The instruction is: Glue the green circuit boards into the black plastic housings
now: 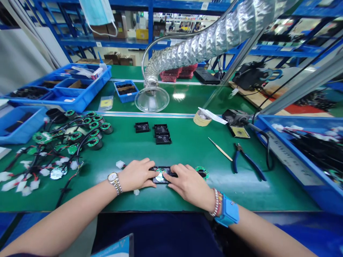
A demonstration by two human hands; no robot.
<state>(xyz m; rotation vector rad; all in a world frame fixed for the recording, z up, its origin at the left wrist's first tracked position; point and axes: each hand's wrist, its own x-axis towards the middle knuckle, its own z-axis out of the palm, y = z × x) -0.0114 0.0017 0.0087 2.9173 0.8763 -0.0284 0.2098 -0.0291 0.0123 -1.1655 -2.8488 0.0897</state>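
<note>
A small black plastic case (161, 181) lies flat on the green mat near the front edge of the bench, with a circuit board (160, 175) inside it. My left hand (138, 174) grips the left end of the case, fingers at its far side and thumb near the board. From the right, my right hand (187, 182) holds the other end, its thumb pressing on the board. A round green circuit board (202, 172) sits just beyond my right hand. White connectors (120, 164) show beside my left hand. Part of the case is hidden under my fingers.
Several black cases (162, 134) lie ahead. Blue-handled cutters (248, 160) and a wooden-handled tool (221, 149) rest to the right, before a soldering iron stand (235, 117). Wired round parts (75, 135) crowd the left. A fume hood (152, 100) hangs above; a blue bin (284, 153) stands right.
</note>
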